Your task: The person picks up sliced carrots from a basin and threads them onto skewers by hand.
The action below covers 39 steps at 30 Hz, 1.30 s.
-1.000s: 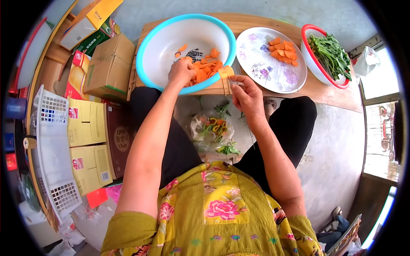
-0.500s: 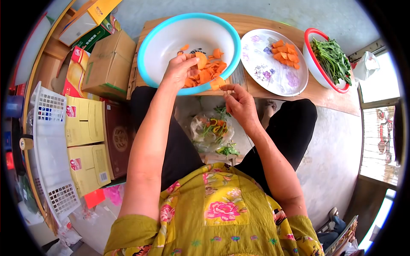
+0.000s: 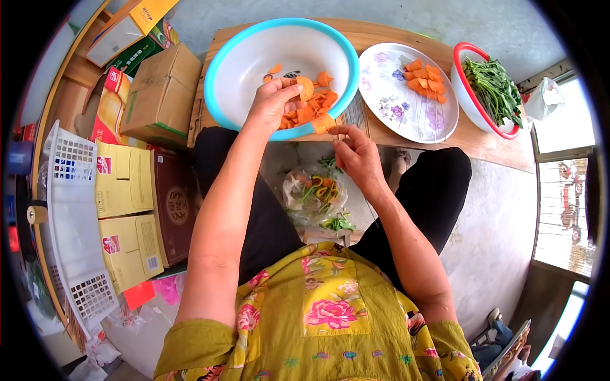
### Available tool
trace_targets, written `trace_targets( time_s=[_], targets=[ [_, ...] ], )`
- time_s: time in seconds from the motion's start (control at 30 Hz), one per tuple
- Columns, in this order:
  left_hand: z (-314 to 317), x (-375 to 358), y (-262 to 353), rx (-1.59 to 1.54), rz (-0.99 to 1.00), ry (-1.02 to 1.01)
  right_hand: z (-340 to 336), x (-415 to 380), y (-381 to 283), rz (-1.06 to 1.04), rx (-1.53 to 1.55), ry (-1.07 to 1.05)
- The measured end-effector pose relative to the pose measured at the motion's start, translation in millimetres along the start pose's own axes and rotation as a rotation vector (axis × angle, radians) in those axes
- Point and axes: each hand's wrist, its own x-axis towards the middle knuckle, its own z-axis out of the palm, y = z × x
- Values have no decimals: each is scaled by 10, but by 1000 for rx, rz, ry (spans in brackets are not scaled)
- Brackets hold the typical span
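Note:
Over the basin (image 3: 219, 95), which is white with a turquoise rim, my left hand (image 3: 272, 103) pinches an orange carrot slice (image 3: 305, 88). Loose carrot pieces (image 3: 325, 100) lie inside the basin below it. By the basin's near rim, my right hand (image 3: 357, 154) is closed on a thin skewer, mostly hidden by the fingers, with a thin length showing below the hand. Carrot slices (image 3: 323, 123) sit at its tip, just past my fingers. More thin skewers (image 3: 354, 114) lie on the wooden table between the basin and the plate.
A flowered plate (image 3: 381, 89) holds skewered carrot slices (image 3: 424, 80). To its right, a red-rimmed bowl (image 3: 459, 76) holds leafy greens (image 3: 492, 89). A plastic bag (image 3: 298, 197) with vegetable scraps is on the floor between my legs. Cardboard boxes (image 3: 162, 95) stand left; another person's leg (image 3: 502, 330) shows lower right.
My left hand has shifted slightly to the right with its carrot slice, closer to the skewer. My right hand has stayed nearly in place.

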Motion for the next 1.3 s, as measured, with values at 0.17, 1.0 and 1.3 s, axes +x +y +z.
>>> trace_targets(
  time_s=[0.17, 1.0, 1.3],
  targets=[
    [-4, 16, -21, -16, 16, -12, 2, -4, -20, 1, -3, 6],
    [129, -38, -67, -220, -103, -85, 60, 41, 17, -55, 31, 70],
    [73, -27, -64, -320, -147, -13, 40, 14, -5, -55, 84, 29]
  ],
)
